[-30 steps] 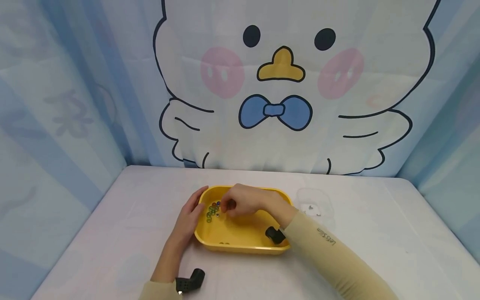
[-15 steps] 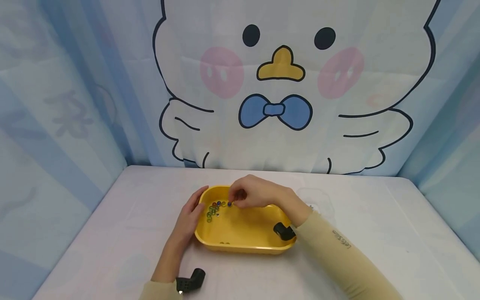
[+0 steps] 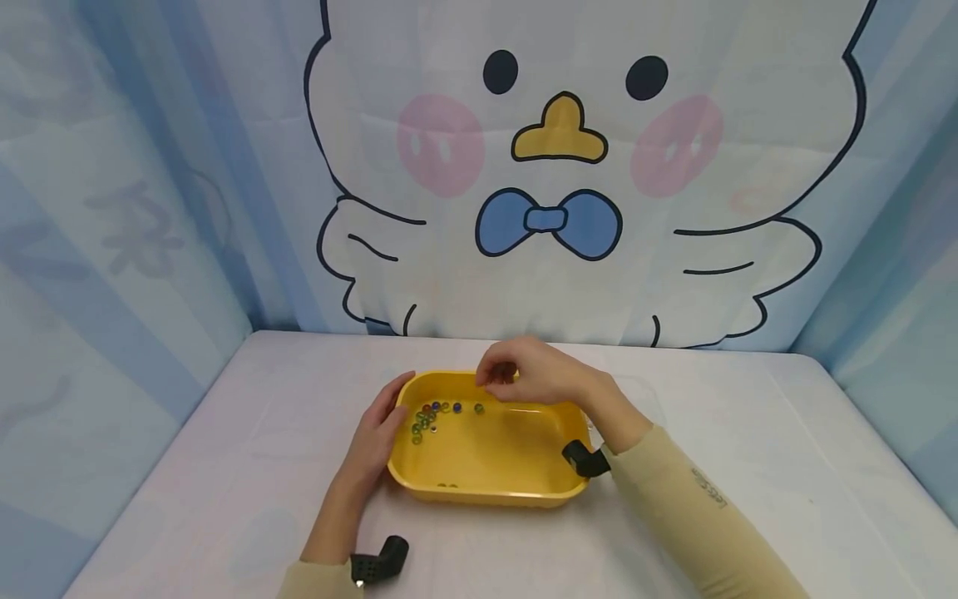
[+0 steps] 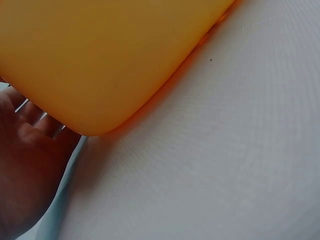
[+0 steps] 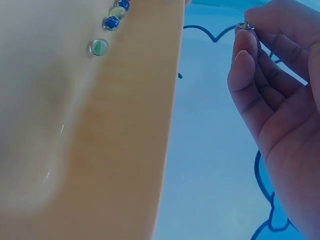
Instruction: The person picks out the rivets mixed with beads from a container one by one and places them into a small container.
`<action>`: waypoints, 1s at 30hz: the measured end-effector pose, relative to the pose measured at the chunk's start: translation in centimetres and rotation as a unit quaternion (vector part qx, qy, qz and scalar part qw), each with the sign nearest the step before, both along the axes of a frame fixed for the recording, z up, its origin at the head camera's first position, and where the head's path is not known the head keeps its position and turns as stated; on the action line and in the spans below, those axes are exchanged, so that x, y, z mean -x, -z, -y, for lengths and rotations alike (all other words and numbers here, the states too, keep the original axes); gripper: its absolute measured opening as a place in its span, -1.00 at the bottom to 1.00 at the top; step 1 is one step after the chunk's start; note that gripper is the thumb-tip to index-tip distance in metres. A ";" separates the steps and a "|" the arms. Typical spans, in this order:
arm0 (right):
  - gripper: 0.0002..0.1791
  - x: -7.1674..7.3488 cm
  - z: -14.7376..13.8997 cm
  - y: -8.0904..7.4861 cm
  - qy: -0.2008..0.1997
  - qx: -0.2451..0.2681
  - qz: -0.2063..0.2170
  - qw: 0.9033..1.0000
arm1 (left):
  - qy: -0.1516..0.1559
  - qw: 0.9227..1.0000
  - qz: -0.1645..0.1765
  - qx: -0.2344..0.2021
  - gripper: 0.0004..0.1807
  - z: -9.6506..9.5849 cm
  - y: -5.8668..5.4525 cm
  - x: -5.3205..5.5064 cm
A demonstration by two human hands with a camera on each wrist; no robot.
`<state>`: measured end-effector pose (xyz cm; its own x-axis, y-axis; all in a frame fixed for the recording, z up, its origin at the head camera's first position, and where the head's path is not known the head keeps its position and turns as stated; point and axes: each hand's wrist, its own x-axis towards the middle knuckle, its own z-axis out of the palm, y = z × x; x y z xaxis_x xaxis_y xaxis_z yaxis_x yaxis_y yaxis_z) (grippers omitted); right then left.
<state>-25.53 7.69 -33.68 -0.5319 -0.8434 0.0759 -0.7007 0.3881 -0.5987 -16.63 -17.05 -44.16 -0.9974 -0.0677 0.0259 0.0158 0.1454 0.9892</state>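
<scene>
A yellow tray (image 3: 494,449) stands on the table, its left end gripped by my left hand (image 3: 374,437), thumb over the rim. In the left wrist view the fingers (image 4: 32,112) pass behind the tray wall. Several glass marbles (image 3: 422,420) cluster inside at the left. A blue marble (image 3: 457,408) and a clear one with green (image 3: 479,408) lie to their right along the far side. A small silvery piece (image 3: 433,429) is beside the cluster. Over the far rim, my right hand (image 3: 539,370) pinches a small shiny metal piece (image 5: 246,26) between thumb and forefinger; its kind is unclear.
Close to the tray's near wall lie a couple of small clear pieces (image 3: 447,486). A faint transparent container (image 3: 645,395) stands on the white table (image 3: 718,466) behind the right forearm. A printed curtain (image 3: 554,291) borders the table's back and sides.
My right hand has moved right and back from the marble cluster toward the far rim. The blue marble and the green-streaked marble beside its path have come into view.
</scene>
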 end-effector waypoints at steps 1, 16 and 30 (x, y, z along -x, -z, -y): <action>-0.89 0.0 -0.2 -0.1 0.001 0.004 -0.001 1.000 | 0.000 1.000 0.000 0.000 -0.46 0.0 0.0 0.0; -0.87 -0.8 -3.0 -0.5 0.020 0.067 -0.008 0.998 | -0.004 1.000 0.003 0.000 -0.45 -0.2 0.0 0.1; -0.82 -1.3 -4.7 0.3 0.045 0.096 -0.004 0.994 | -0.008 1.000 0.007 0.003 -0.45 -0.3 -0.1 0.0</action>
